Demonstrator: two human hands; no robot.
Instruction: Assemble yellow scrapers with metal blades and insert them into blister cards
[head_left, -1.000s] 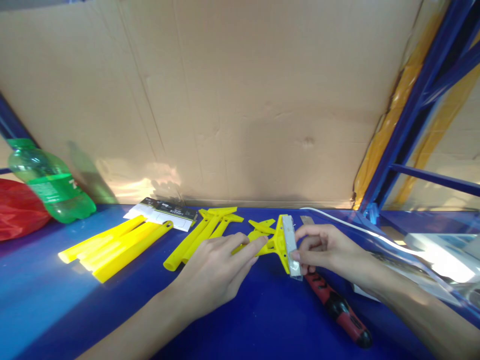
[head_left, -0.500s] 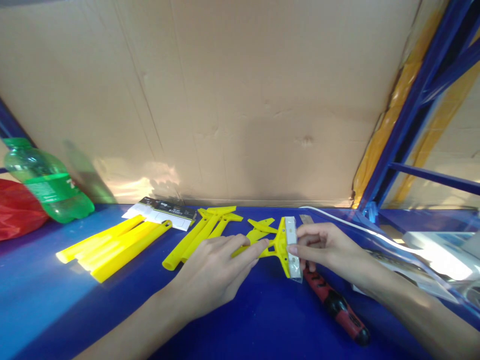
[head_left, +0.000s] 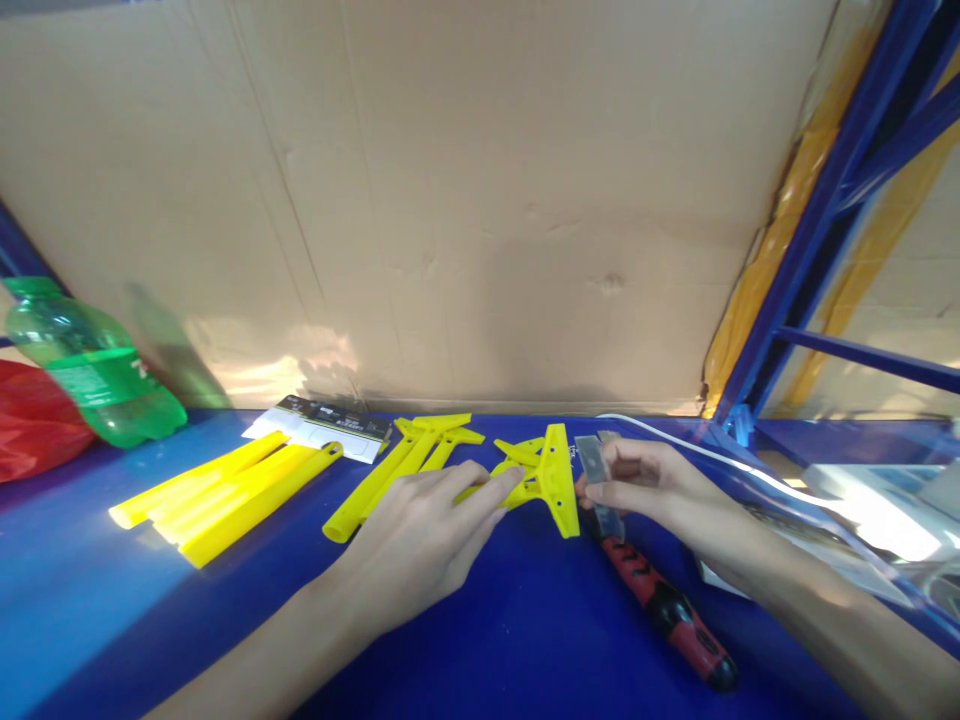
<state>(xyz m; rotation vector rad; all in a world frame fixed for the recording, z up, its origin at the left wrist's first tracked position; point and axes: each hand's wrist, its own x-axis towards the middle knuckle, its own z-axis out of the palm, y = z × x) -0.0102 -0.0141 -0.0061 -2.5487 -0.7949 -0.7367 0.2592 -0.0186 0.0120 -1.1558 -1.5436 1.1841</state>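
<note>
With left hand closed round the handle of a yellow scraper, keeping its broad head turned to the right above the blue worktop; touching the surface or not, cannot tell. With right hand, pinching a grey strip between thumb and fingers, just beside that head yet apart from it. Half a second ago, seen lying along the edge of the head with a white face showing; now shifted off to the right, with a darker face showing. Taken as a judgement, means strip and scraper handled as two separate pieces for the moment, leaving the head bare with its small holes in view. Cannot make out any clear wrapping round the strip for certain. Can see a red-and-black tool lying aslant just below the right hand, partly hidden at its upper end. Can also see other scrapers bunched behind the left hand, then yellow handles overlapping a printed card, near a tilted green bottle
</note>
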